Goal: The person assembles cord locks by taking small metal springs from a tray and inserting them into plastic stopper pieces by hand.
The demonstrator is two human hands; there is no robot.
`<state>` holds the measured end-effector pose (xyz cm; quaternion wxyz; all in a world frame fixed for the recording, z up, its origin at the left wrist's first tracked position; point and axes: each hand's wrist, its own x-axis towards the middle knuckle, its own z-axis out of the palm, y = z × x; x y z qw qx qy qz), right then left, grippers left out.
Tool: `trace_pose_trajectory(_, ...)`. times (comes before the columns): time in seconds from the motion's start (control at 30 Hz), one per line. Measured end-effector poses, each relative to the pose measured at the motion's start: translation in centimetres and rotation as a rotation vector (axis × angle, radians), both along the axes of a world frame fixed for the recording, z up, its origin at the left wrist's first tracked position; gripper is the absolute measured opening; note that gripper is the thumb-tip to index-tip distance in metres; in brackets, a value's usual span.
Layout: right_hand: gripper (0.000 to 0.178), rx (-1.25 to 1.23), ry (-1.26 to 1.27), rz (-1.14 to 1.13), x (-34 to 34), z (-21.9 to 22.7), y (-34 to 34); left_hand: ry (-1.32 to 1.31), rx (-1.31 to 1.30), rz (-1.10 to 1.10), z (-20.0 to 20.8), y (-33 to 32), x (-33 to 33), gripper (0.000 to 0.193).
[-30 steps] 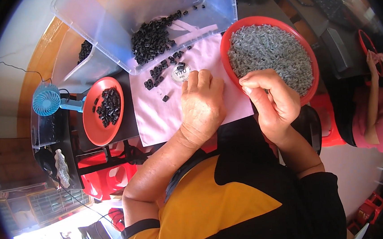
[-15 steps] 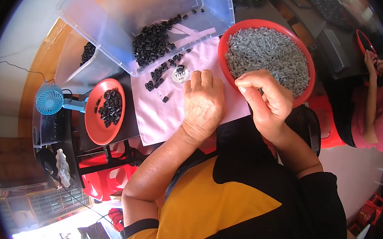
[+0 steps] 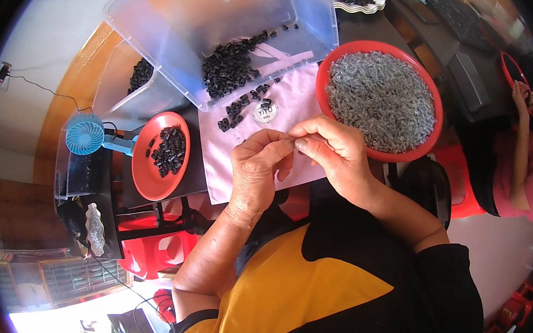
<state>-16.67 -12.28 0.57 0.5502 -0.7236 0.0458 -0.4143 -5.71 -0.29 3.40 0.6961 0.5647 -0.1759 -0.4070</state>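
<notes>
Thumb and forefinger of the left hand point(image 3: 255, 167) and of the right hand point(image 3: 344, 157) close in a pinch, and the two pinches meet tip to tip above the pink cloth point(image 3: 299, 104), in front of the person's shirt point(image 3: 280, 259). Whatever may sit between those fingertips is too small and too well covered to make out, so which way it points and how its long axis lies cannot be told. The loose black pieces point(image 3: 235, 111) on the cloth are short and stubby and lie at mixed angles, but together they form an uneven band slanting from lower left to upper right, just outside the near edge of the clear plastic bin point(image 3: 242, 12), where a larger heap lies. More black pieces rest in the small red dish point(image 3: 155, 189) on the left, beside the blue fan point(image 3: 85, 135). To the right, the grey coil-like pieces point(image 3: 380, 101) fill the large red basin point(image 3: 321, 93), jumbled with no shared direction. Half a second ago the hands are apart, the left one lying back-up on the cloth and the right one pinching near the basin's rim; now they are joined. The single black piece that lies apart, left of the left hand, in the earlier view is out of sight, and the left hand now hides much of that patch.
</notes>
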Motion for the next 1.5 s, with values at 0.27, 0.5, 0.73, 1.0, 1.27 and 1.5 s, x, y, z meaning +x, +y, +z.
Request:
trace_pose_trajectory(0.27, 0.007, 0.412, 0.118, 0.246, 0.9, 0.3, 0.1, 0.068, -0.008, 0.046, 0.3, 0.5, 0.8, 0.011)
trace_pose_trajectory(0.5, 0.007, 0.363, 0.097, 0.149, 1.4, -1.0, 0.3, -1.008, 0.245, 0.162, 0.2, -1.9, 4.5, 0.017)
trace_pose_trajectory(0.73, 0.011, 0.268, 0.064, 0.152, 1.8, -1.9, 0.2, -1.656, 0.383, 0.083, -2.1, -4.2, 7.7, 0.017)
trace_pose_trajectory(1.0, 0.012, 0.202, 0.057, 0.154, 1.5, -1.8, 0.0, -1.706, 0.251, -0.075, -1.4, -2.3, 7.6, 0.014)
trace_pose_trajectory(1.27, 0.007, 0.134, 0.052, 0.128, 1.5, -1.8, 0.3, -1.862, 0.340, -0.020, -2.5, -1.8, 7.7, 0.016)
trace_pose_trajectory(1.5, 0.009, 0.310, 0.096, 0.147, 1.6, -1.2, 0.4, -1.673, 0.228, 0.015, -1.4, -0.7, 5.1, 0.012)
